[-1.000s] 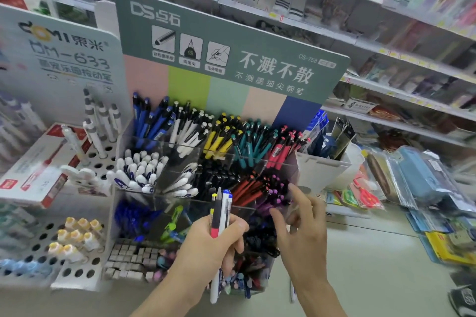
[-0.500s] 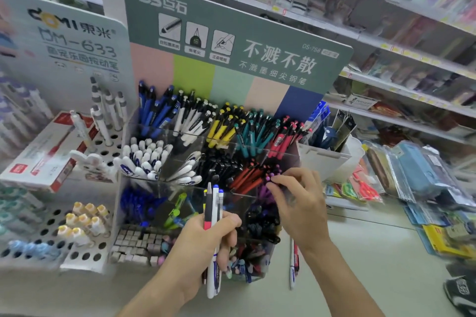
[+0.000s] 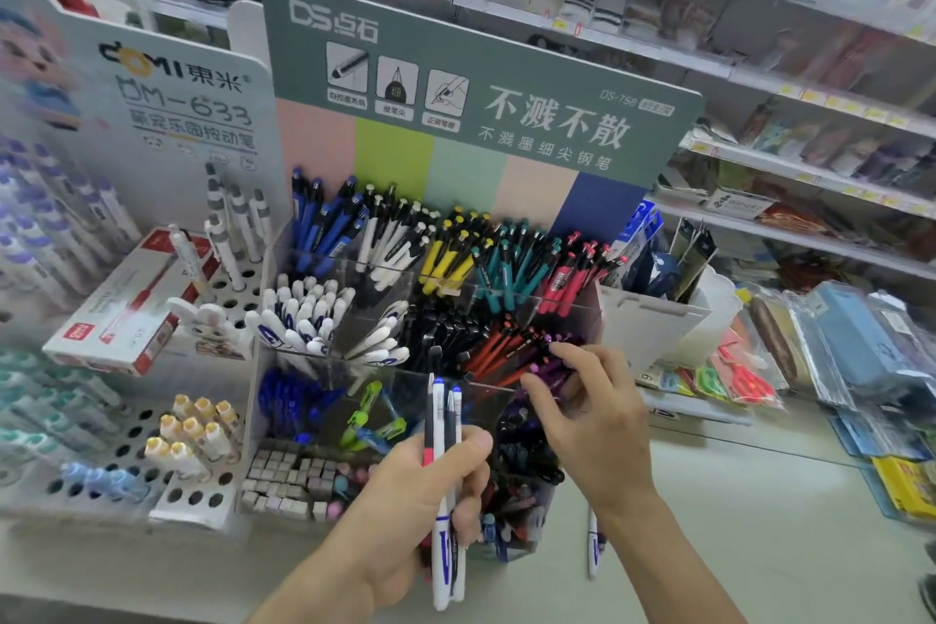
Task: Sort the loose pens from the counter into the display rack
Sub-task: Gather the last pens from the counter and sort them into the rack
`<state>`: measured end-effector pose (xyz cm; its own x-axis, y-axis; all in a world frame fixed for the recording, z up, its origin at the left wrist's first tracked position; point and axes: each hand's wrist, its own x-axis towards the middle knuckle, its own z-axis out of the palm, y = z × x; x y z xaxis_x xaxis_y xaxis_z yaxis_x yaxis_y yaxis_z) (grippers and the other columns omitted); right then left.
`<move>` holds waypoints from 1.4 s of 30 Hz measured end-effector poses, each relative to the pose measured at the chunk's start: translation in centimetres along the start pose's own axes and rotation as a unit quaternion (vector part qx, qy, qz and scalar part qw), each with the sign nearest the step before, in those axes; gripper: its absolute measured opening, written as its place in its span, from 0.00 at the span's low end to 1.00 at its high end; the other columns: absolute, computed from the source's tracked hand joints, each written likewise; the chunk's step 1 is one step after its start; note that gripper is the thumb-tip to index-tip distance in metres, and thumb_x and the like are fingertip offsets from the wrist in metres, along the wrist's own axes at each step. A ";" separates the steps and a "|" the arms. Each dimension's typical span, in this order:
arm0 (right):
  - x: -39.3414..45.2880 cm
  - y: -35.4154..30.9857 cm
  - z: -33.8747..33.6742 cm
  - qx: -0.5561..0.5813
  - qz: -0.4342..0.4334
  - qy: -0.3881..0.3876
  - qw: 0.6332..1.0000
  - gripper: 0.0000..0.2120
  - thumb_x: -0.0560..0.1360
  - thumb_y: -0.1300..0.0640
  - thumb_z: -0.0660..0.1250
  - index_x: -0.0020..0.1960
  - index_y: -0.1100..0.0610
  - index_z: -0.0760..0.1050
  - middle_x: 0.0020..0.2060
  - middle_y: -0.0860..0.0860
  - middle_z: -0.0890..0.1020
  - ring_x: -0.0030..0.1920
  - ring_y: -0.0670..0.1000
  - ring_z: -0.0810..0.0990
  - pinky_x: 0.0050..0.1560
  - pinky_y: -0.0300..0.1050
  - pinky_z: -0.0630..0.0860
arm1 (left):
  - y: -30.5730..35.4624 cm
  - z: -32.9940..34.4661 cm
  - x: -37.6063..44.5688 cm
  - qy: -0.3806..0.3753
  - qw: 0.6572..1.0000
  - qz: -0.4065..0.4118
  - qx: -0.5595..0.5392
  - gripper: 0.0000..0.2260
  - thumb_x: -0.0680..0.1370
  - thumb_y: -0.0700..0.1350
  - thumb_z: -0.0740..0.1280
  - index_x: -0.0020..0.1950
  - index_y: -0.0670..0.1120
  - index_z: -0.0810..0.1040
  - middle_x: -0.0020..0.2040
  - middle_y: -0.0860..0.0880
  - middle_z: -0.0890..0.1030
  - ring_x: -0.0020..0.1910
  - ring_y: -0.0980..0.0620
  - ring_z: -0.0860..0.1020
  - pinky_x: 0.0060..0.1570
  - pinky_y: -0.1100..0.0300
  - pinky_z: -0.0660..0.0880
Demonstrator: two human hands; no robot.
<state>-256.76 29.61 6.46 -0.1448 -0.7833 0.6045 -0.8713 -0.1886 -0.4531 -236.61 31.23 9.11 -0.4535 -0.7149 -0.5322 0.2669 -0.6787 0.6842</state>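
The clear tiered display rack (image 3: 570, 314) stands at the centre, and its compartments hold blue, white, yellow, teal, red, black, orange and purple pens. My left hand (image 3: 405, 512) is shut on a bundle of pens (image 3: 445, 426), white, black and red-banded, held upright in front of the rack. My right hand (image 3: 597, 426) reaches into the purple pens (image 3: 549, 370) compartment at the rack's right. Its thumb and index finger touch those pens; whether they grip one is unclear. One loose white-and-blue pen (image 3: 592, 547) lies on the counter (image 3: 759, 522) under my right forearm.
A white perforated pen stand (image 3: 202, 497) and a red-and-white box (image 3: 126, 304) sit to the rack's left. A white bin (image 3: 653, 324) with packets stands to its right. Plastic-wrapped goods (image 3: 861, 345) cover the counter's right side. Stocked shelves run behind.
My right hand rose from above the counter to the purple pen compartment and stays there. My left hand has kept its pen bundle, shifting slightly.
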 end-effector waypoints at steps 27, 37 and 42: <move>-1.1 -3.5 -5.9 0.382 0.297 -0.268 0.833 0.05 0.77 0.66 0.71 0.52 0.59 0.81 0.36 0.55 0.85 0.37 0.54 0.85 0.42 0.44 0.80 | -2.0 0.7 0.9 0.031 0.998 0.002 0.050 0.12 0.82 0.42 0.64 0.55 0.33 0.76 0.38 0.38 0.80 0.35 0.40 0.80 0.44 0.42 0.81; -1.2 -4.0 -4.2 0.341 0.326 -0.325 0.820 0.11 0.77 0.62 0.72 0.58 0.54 0.79 0.35 0.50 0.81 0.32 0.52 0.82 0.37 0.44 0.79 | -1.9 1.1 -0.1 -0.144 0.986 -0.084 -0.016 0.31 0.82 0.61 0.52 0.55 0.37 0.83 0.40 0.37 0.79 0.35 0.41 0.77 0.38 0.48 0.80; -1.0 -4.3 -3.9 0.294 0.295 -0.371 0.830 0.09 0.79 0.59 0.71 0.58 0.50 0.81 0.36 0.49 0.81 0.33 0.50 0.84 0.38 0.46 0.81 | -2.2 0.8 0.0 -0.130 0.987 -0.084 -0.033 0.26 0.83 0.56 0.54 0.56 0.39 0.84 0.40 0.39 0.79 0.33 0.44 0.75 0.35 0.49 0.78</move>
<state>-254.70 33.57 10.36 0.0544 -0.9500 -0.3075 -0.3413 0.2717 -0.8998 -237.90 32.88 7.98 -0.6965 -0.5301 -0.4837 0.2198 -0.7993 0.5594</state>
